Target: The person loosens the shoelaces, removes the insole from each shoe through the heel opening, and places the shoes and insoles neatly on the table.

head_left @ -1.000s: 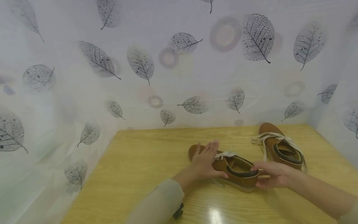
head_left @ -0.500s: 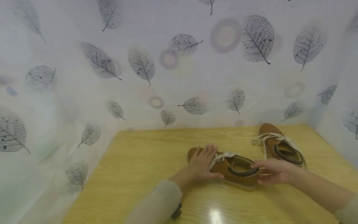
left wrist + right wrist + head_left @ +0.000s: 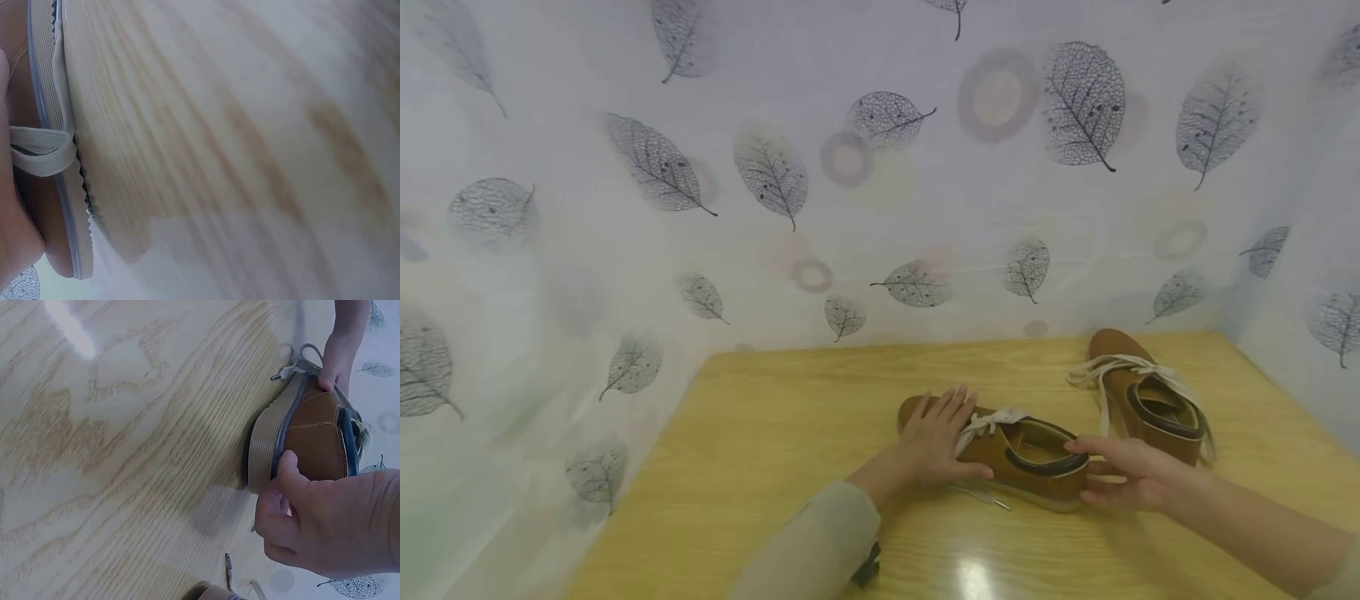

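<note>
A brown lace-up shoe [image 3: 1030, 483] lies on the table with its toe to the left and its opening up. Across its toe and front laces rests my left hand [image 3: 932, 446], fingers spread and fairly straight, thumb along the near side. My right hand [image 3: 1131, 473] holds the heel, with one digit at the collar rim and the others behind and below it. The right wrist view shows that hand's digits against the brown heel [image 3: 315, 450]. A white lace loop [image 3: 50, 165] hangs over the sole's edge in the left wrist view. The shoe's toe is partly covered.
A matching brown shoe [image 3: 1116, 343] with loose white laces stands at the back right, toe away from me. Leaf-printed white sheeting [image 3: 775, 250] rises behind and beside the wooden table [image 3: 790, 433]. A small dark object [image 3: 867, 567] shows by my left sleeve.
My left hand has slid slightly toward the toe, showing more of the white laces. The right hand stays at the heel. The head view has shifted a little.
</note>
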A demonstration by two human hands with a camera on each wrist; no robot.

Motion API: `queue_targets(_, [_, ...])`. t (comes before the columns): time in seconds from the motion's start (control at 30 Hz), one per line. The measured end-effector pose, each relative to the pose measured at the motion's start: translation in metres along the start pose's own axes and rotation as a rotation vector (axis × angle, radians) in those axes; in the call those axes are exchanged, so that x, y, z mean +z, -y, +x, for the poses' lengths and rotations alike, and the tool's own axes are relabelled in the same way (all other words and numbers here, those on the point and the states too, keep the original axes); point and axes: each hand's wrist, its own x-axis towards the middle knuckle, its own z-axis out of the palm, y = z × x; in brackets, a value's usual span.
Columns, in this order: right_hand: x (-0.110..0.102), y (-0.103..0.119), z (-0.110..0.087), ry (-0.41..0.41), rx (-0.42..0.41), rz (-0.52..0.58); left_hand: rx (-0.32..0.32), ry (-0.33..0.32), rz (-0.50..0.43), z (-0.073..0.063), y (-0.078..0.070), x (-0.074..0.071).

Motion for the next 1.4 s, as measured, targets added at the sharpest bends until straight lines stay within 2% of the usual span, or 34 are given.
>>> queue_targets(0.2, [0.003, 0.002, 0.002, -0.026, 0.006, 0.002, -0.010, -0.005, 0.000, -0.004, 0.001, -0.002])
queue_targets(0.43, [0.000, 0.004, 0.006, 0.015, 0.003, -0.010, -0.034, 0.002, -0.002, -0.012, -0.003, -0.006])
queue_targets(0.83, [0.000, 0.003, 0.011, 0.049, 0.023, -0.026, -0.091, -0.014, -0.029, -0.030, -0.012, -0.003])
queue_targets(1.07, [0.000, 0.002, 0.012, 0.048, 0.022, -0.102, -0.116, -0.012, -0.096, -0.041, -0.017, -0.002])
queue_targets(1.4, [0.003, -0.002, 0.013, 0.043, 0.002, -0.153, -0.137, 0.003, -0.118, -0.053, -0.020, -0.004])
